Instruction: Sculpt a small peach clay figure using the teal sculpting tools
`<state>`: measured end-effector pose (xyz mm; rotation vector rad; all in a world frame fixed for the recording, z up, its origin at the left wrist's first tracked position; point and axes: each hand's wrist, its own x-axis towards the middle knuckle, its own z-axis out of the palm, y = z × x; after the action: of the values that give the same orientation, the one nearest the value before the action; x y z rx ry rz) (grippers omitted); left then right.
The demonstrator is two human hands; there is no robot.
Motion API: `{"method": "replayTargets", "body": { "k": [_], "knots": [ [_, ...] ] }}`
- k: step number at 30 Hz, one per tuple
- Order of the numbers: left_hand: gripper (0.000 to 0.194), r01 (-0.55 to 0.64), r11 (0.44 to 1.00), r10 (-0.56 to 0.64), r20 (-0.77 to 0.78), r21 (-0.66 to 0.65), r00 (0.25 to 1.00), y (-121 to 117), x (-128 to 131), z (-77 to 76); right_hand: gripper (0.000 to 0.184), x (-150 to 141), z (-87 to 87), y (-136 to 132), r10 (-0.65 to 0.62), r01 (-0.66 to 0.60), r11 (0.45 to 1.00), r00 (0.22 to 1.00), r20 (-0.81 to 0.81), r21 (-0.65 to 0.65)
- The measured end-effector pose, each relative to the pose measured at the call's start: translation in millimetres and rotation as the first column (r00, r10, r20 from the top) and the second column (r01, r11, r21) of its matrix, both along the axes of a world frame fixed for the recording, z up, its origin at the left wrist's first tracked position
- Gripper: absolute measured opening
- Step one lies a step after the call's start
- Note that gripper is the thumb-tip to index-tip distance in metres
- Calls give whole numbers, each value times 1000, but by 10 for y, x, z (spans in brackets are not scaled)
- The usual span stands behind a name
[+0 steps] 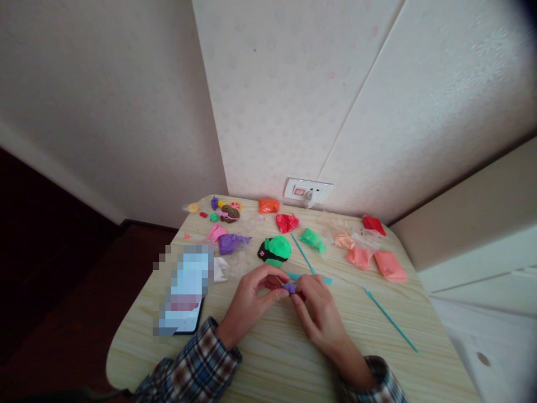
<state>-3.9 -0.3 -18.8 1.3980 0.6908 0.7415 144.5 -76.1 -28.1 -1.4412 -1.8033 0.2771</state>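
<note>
Head view, hands: the purple piece (290, 288) is held between the fingertips of both hands, above the near-middle of the surface (277, 350); clock directions are taken from it.
Left hand (258, 290): thumb and fingers are closed narrowly on its left side.
Right hand (319, 309): its right side is pinched by thumb and fingers.
Teal strip (325, 280): laid flat just beyond the right hand, partly covered.
Black-and-green piece (277, 249): placed at 11 o'clock.
Teal sticks: one (302, 253) is laid toward 1 o'clock, another (392, 321) between 3 and 4.
Phone (188, 296): set at 9 o'clock, its screen mostly pixelated.
Packets: purple (229, 244) is seen at 10 o'clock, red (287, 223) at 12, green (312, 239) at 1, salmon (390, 265) between 2 and 3.
Wall socket (308, 191): mounted beyond the surface, near 12 o'clock.
</note>
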Motion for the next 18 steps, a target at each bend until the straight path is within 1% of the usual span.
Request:
{"method": "replayTargets", "body": {
  "k": [5,10,12,14,18],
  "knots": [
    [10,43,995,-40,-36,85,999,-14,-6,35,16,10,6,-10,14,-14,1000,1000,-15,-9],
    [2,80,983,-66,-87,168,994,-20,-18,56,15,1,0,-23,-32,31,999,999,-19,-42],
    [2,84,979,-68,-91,185,994,-18,-22,61,17,-13,11,-24,-35,34,998,999,-31,-49],
    [4,96,981,-83,-80,171,993,-15,-25,61,18,-29,30,-22,-18,14,998,998,-62,-60],
    [12,138,988,-137,-26,71,990,-12,-23,63,22,-57,90,-21,7,-20,996,988,-154,-84]
  ]
}}
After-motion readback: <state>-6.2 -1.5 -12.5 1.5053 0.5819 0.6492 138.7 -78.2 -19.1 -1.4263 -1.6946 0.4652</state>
